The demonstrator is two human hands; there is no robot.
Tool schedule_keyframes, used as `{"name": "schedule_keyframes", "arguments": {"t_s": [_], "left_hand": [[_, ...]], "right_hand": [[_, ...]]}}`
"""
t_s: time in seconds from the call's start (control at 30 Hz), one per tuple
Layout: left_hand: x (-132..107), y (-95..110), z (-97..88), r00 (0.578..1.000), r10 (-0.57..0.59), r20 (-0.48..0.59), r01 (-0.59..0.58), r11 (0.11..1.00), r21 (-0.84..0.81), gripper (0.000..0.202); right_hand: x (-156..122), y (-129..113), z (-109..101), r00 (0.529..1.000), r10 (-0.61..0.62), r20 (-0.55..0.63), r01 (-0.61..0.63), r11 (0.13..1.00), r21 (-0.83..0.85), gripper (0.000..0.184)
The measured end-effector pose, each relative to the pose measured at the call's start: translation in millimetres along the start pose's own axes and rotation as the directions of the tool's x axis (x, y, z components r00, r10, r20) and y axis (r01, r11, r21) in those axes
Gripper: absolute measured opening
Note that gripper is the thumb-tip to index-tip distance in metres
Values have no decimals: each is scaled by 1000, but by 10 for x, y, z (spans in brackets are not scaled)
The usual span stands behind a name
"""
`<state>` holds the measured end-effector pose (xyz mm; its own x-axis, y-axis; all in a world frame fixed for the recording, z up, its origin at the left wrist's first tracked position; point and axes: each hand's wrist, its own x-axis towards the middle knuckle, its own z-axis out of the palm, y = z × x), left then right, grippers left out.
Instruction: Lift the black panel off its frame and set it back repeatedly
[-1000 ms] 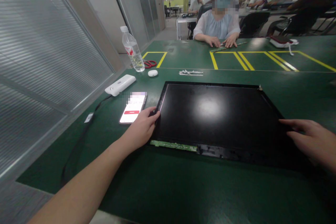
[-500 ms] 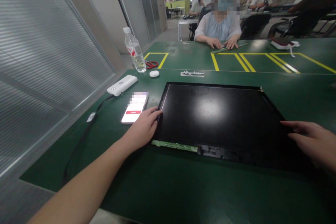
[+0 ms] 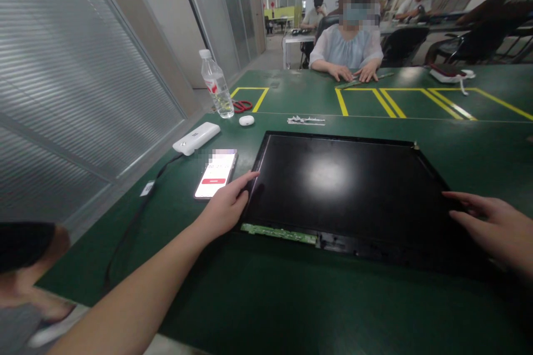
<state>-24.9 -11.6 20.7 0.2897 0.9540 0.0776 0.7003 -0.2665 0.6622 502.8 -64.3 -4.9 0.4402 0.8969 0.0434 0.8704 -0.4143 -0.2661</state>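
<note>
Blinds (image 3: 75, 66) filled the upper left of the frame, and below them, at the lower left edge, part of a passer-by's leg (image 3: 31, 294) showed, blurred. A dark strap (image 3: 129, 233) ran up the left side of the green table (image 3: 291, 299) to a white power bank (image 3: 197, 137). Right of that lay a phone (image 3: 216, 177), its screen lit, with a water bottle (image 3: 219, 91) standing beyond it.

The left hand (image 3: 225, 202), left of centre, was at the left edge of the black display panel (image 3: 341, 177), forefinger stretched out with its tip on the border, thumb a little apart from it; whether the other fingers had hold of the edge could not be told. Red-handled scissors (image 3: 242, 106) and a small white case (image 3: 246, 120) lay further up.

The panel lay flat across the middle and right of the frame, a green circuit board (image 3: 278, 233) along its near edge at the left. White scraps (image 3: 306, 121) lay beyond its far edge. At the upper right of centre, a co-worker (image 3: 347, 47) had both hands on a thin green strip (image 3: 347, 85); further right was a pouch (image 3: 449, 74).

At the right edge of the frame, the right hand (image 3: 491, 219) met the panel's right side, forefinger and thumb slightly parted; its lower fingers were hidden, so its grip could not be told.
</note>
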Motion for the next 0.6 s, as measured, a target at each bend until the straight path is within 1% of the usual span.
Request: {"name": "schedule_keyframes", "arguments": {"t_s": [0.07, 0.1, 0.17, 0.23, 0.3, 0.4, 0.53, 0.6], "left_hand": [[3, 25, 2, 999, -42, -29, 36, 985, -171, 51], [5, 46, 6, 997, -74, -37, 61, 960, -273, 51], [6, 92, 18, 986, -165, -22, 136, 874, -467, 51], [5, 132, 31, 965, -262, 2, 214, 783, -584, 52], [7, 163, 45, 941, -338, 14, 267, 716, -645, 50], [26, 216, 64, 897, -442, 21, 315, 606, -730, 46], [62, 333, 74, 820, -566, 81, 348, 381, -857, 46], [65, 389, 68, 801, -585, 128, 349, 284, -893, 46]], "right_hand": [[13, 7, 10, 993, 75, 87, -81, 994, 74, 61], [8, -7, -2, 988, 103, 115, -114, 989, 93, 63], [-16, -59, -41, 987, 118, 113, -128, 988, 85, 64], [-44, -118, -77, 989, 116, 89, -122, 990, 72, 63], [-58, -154, -91, 991, 115, 67, -120, 990, 68, 63], [-40, -134, -71, 991, 111, 69, -116, 990, 77, 62], [15, -37, -27, 992, 92, 90, -100, 992, 82, 62], [34, -6, -12, 993, 87, 80, -94, 992, 89, 60]]}}
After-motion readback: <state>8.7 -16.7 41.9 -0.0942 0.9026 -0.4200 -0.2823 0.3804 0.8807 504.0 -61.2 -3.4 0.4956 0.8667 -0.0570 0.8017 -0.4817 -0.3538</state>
